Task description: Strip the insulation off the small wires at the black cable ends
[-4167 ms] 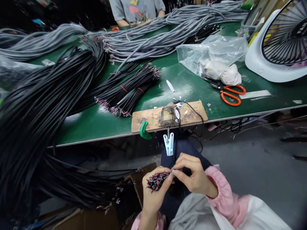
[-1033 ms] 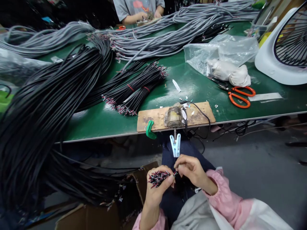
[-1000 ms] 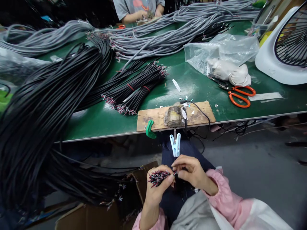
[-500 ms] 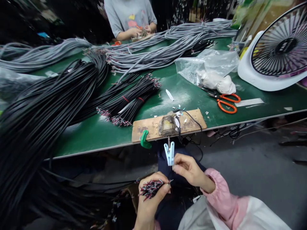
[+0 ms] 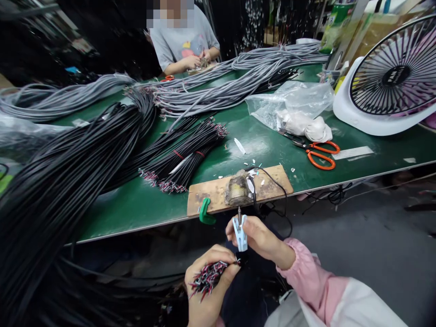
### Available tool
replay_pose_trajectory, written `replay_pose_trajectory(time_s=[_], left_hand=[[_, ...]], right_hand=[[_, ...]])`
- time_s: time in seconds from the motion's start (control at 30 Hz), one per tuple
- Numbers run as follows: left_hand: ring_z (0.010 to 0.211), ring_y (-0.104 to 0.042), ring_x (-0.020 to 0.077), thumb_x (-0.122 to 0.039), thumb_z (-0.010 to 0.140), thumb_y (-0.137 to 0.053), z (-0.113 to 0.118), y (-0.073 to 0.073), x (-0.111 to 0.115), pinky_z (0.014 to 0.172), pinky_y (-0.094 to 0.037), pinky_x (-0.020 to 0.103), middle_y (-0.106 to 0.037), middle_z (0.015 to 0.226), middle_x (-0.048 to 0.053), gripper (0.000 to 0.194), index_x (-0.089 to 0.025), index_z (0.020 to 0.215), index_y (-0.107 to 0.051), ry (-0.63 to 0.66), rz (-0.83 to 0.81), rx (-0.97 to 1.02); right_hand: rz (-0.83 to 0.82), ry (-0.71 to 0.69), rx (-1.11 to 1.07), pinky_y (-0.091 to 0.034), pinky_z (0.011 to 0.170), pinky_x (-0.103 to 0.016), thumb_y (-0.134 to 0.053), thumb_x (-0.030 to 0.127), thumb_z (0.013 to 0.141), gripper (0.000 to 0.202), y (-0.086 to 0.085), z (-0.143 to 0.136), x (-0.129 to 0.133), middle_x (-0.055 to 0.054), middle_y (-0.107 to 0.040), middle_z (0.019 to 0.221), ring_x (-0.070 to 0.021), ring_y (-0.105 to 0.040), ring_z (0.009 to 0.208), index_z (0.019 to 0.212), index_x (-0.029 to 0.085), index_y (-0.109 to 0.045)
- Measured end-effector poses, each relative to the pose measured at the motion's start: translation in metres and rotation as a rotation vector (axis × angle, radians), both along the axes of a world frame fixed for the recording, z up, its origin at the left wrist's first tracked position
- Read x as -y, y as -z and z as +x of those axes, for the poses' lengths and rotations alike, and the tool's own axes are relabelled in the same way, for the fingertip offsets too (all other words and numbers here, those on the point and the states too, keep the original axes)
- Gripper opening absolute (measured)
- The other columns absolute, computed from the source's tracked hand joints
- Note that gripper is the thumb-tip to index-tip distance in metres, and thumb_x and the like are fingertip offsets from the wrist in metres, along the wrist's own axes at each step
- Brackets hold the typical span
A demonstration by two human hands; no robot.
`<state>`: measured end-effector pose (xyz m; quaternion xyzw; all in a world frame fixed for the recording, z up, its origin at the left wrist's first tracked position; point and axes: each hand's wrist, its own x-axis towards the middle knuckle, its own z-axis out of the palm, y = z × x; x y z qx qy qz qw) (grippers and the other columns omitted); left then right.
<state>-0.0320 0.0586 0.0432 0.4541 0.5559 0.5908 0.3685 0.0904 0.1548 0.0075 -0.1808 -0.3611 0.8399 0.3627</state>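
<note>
My left hand is wrapped round a bundle of thin black cables, whose red, white and black wire ends point up. One wire end sticks out past its thumb and forefinger. Just above, my right hand pinches the handles of a light blue clothespin. The clothespin sits at the metal tip that juts from a soldering-iron-like tool on a wooden board. A green clamp is at the board's front edge.
Black cables cover the table's left side, with a tied bundle beside the board. Grey cables lie behind. Orange-handled scissors, a plastic bag and a fan are right. Across the table sits a person.
My right hand has moved from beside the clothespin up onto its handles. My left hand, with the cable bundle, has shifted slightly left. The camera view has tilted up a little.
</note>
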Motion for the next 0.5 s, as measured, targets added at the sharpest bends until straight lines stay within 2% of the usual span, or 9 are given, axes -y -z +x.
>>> replay_pose_trajectory(time_s=[0.13, 0.3, 0.4, 0.5], left_hand=[[0.060, -0.064, 0.0187, -0.024, 0.075, -0.084, 0.004, -0.003, -0.003, 0.058, -0.052, 0.026, -0.070, 0.066, 0.004, 0.011, -0.020, 0.068, -0.077, -0.020, -0.035, -0.047], [0.058, -0.063, 0.0172, -0.024, 0.075, -0.085, 0.007, -0.005, -0.007, 0.057, -0.050, 0.025, -0.070, 0.065, 0.002, 0.011, -0.020, 0.068, -0.077, 0.007, -0.086, -0.036], [0.057, -0.064, 0.0170, -0.023, 0.076, -0.084, 0.006, -0.003, -0.008, 0.056, -0.050, 0.025, -0.070, 0.064, 0.002, 0.011, -0.019, 0.068, -0.077, 0.023, -0.092, -0.026], [0.058, -0.064, 0.0177, -0.024, 0.074, -0.085, 0.005, -0.001, -0.007, 0.057, -0.051, 0.025, -0.070, 0.064, 0.003, 0.012, -0.019, 0.067, -0.078, 0.004, -0.100, -0.019]], right_hand=[[-0.049, 0.032, -0.002, -0.036, 0.050, -0.021, -0.077, 0.069, 0.075, 0.058, -0.005, -0.003, -0.002, -0.001, -0.057, 0.064, -0.0102, -0.047, 0.055, 0.070, 0.013, -0.066], [-0.104, 0.020, -0.029, -0.034, 0.045, -0.020, -0.078, 0.066, 0.075, 0.054, -0.009, -0.003, -0.002, 0.001, -0.056, 0.060, -0.0082, -0.043, 0.048, 0.070, 0.013, -0.066], [-0.119, 0.002, -0.042, -0.033, 0.044, -0.020, -0.080, 0.065, 0.075, 0.054, -0.006, -0.004, 0.000, 0.002, -0.056, 0.059, -0.0073, -0.041, 0.045, 0.072, 0.013, -0.066], [-0.107, -0.009, -0.045, -0.034, 0.047, -0.021, -0.075, 0.072, 0.075, 0.061, 0.001, -0.005, 0.003, 0.000, -0.058, 0.060, -0.0085, -0.044, 0.049, 0.071, 0.012, -0.067]])
